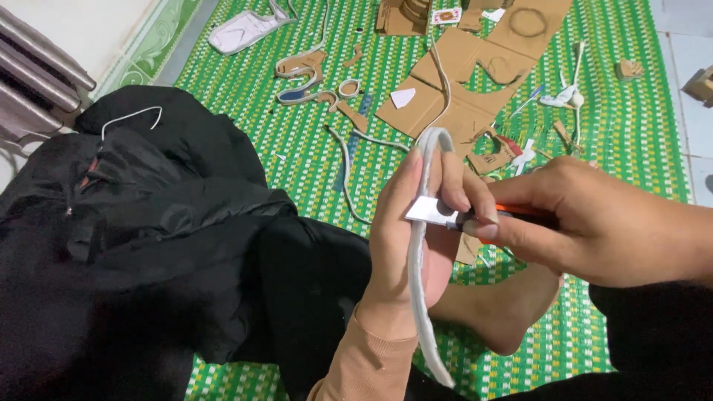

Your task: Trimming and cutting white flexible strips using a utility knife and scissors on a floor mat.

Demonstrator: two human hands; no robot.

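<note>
My left hand holds a long, thin, curved grey-white strip upright; the strip bends over at the top near my fingertips and runs down past my wrist. My right hand grips an orange-handled utility knife. Its metal blade lies against the strip, just under my left fingers. Both hands are close together above my bare foot.
A green-and-white woven mat covers the floor. Cut brown cardboard sheets, cardboard scraps and curved strips lie at the back. A black jacket is heaped at left. A white shoe-shaped piece sits far back.
</note>
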